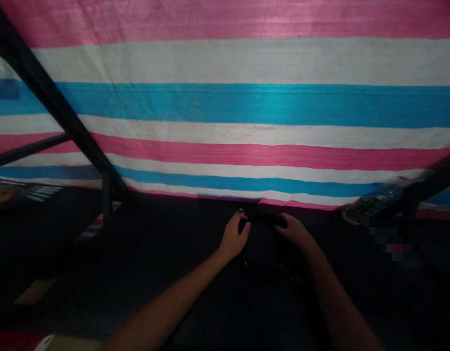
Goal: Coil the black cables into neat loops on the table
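Note:
A coil of black cable (264, 266) lies on the dark surface in front of me, hard to make out in the dim light. My left hand (235, 235) grips the coil's left side, thumb and fingers curved around it. A small pale tip (241, 210), perhaps a cable end, shows just beyond those fingers. On the upper right of the loop, my right hand (293, 229) is closed on the cable. Parts of the coil are hidden under both hands, and its lower edge fades into the dark surface.
Striped pink, white and blue sheeting (246, 105) hangs behind the dark table (166, 253). Black frame bars (69, 126) slant at the left. A clear bottle (371, 204) lies at the right. Far left, another person's hand (3, 196) is near several white strips (42, 192).

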### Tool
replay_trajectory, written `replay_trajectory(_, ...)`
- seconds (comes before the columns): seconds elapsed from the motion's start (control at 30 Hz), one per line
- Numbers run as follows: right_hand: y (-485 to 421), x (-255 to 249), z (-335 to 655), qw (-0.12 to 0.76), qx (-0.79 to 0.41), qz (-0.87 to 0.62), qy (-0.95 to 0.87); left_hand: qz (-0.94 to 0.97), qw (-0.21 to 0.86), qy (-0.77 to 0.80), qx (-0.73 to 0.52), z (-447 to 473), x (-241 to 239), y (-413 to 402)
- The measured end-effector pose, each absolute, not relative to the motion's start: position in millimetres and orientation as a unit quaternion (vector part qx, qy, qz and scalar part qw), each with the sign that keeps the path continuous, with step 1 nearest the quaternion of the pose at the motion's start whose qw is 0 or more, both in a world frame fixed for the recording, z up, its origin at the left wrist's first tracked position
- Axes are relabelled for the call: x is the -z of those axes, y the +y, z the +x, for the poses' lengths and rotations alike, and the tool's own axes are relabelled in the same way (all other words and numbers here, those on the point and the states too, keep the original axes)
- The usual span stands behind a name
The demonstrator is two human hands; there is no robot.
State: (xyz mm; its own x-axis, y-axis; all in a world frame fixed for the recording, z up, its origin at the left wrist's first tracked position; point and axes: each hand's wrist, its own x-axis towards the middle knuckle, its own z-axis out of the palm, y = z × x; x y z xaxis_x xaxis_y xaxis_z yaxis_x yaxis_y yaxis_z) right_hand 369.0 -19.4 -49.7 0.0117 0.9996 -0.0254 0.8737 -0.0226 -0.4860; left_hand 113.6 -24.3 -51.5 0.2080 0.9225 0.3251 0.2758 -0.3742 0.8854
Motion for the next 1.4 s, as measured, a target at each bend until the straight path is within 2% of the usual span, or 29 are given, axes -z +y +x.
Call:
replay_trajectory(0.2, -19, 64, 384, 0.175, -0.048, -0.729, -0.660, 0.667, 0.390, 0.418, -0.478, 134, 52, -15)
replay_trajectory(0.37, -23, 60, 370, 0.154, 0.025, -0.751, -0.641, 0.586, 0.365, 0.518, -0.505, 119, 56, -27)
replay_trajectory(0.53, -21, 53, 350, 0.158, 0.024, -0.724, -0.672, 0.676, 0.332, 0.521, -0.402, 114, 60, -67)
replay_trajectory(0.67, -21, 50, 349, 0.193, 0.021, -0.728, -0.657, 0.725, 0.301, 0.498, -0.368, 131, 66, -77)
replay_trajectory(0.83, -24, 49, 367, 0.228, 0.047, -0.748, -0.622, 0.753, 0.297, 0.457, -0.369, 147, 66, -63)
replay_trajectory(1.13, -21, 49, 382, 0.272, 0.019, -0.719, -0.639, 0.712, 0.396, 0.430, -0.389, 112, 62, -42)
replay_trajectory(1.3, -22, 48, 381, 0.245, 0.032, -0.736, -0.631, 0.702, 0.372, 0.441, -0.416, 76, 61, -30)
replay_trajectory(1.4, -24, 46, 371, 0.231, 0.038, -0.726, -0.646, 0.636, 0.418, 0.479, -0.437, 67, 59, -20)
